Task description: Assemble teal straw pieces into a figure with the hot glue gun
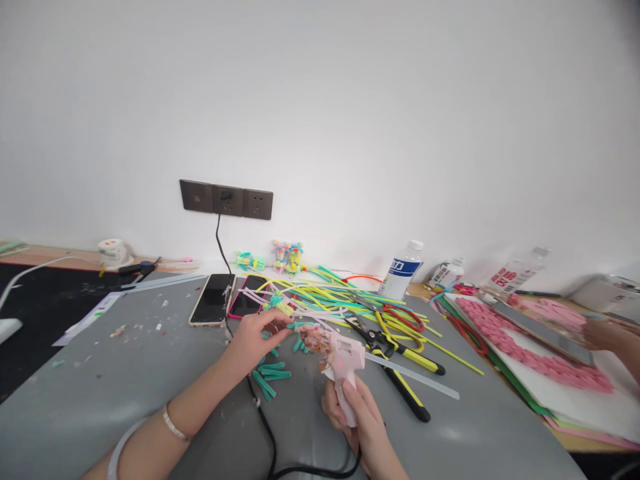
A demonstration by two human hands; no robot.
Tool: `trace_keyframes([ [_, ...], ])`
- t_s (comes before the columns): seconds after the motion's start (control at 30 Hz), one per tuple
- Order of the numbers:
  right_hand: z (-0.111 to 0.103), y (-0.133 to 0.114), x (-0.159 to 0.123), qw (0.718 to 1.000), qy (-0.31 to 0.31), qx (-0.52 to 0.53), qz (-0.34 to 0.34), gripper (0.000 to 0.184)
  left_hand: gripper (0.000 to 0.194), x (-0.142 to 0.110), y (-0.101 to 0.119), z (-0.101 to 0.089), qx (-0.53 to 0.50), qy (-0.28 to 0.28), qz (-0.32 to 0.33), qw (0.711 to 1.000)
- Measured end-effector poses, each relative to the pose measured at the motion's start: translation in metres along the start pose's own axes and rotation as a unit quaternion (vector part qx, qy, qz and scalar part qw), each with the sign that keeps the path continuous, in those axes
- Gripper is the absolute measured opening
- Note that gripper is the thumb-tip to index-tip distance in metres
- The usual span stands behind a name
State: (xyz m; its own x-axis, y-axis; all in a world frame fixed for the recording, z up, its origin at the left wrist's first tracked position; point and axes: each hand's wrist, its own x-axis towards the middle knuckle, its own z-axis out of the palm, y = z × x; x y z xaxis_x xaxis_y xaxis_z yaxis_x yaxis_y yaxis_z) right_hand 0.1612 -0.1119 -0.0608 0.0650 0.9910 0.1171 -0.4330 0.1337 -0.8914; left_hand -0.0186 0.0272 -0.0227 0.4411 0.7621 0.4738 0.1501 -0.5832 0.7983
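Note:
My right hand [357,407] is wrapped round the handle of a pink hot glue gun [347,350]. Its front end is crusted with colored bits, and a clear glue stick [415,375] juts out of the back. My left hand [257,340] pinches a short teal pipe cleaner piece [291,327] right by the nozzle; whether they touch is hard to tell. Beyond the left fingers is a small yellow and teal pipe cleaner figure [280,305]. Several folded teal pieces [270,377] lie on the grey mat [165,373] below the left hand.
Behind the gun spreads a heap of long pipe cleaners [320,293], with yellow-black pliers [400,367] to its right. Two phones [213,300] lie at left, near the gun's black cord [267,430]. A bottle [401,270] stands by the wall. Another person's hand [613,337] is at far right.

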Motion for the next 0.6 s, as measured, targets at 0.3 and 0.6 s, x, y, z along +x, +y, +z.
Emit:
trace_keyframes([
  [0.3, 0.0008, 0.0015, -0.0001, 1.0, 0.009, -0.01, -0.01, 0.042, 0.012, 0.0014, 0.0046, -0.0023, 0.003, -0.003, -0.003, 1.0],
  [0.6, -0.0003, 0.0029, -0.0008, 1.0, 0.021, -0.005, -0.015, 0.041, 0.011, 0.0019, 0.0062, -0.0035, 0.01, -0.003, 0.0, 1.0],
])
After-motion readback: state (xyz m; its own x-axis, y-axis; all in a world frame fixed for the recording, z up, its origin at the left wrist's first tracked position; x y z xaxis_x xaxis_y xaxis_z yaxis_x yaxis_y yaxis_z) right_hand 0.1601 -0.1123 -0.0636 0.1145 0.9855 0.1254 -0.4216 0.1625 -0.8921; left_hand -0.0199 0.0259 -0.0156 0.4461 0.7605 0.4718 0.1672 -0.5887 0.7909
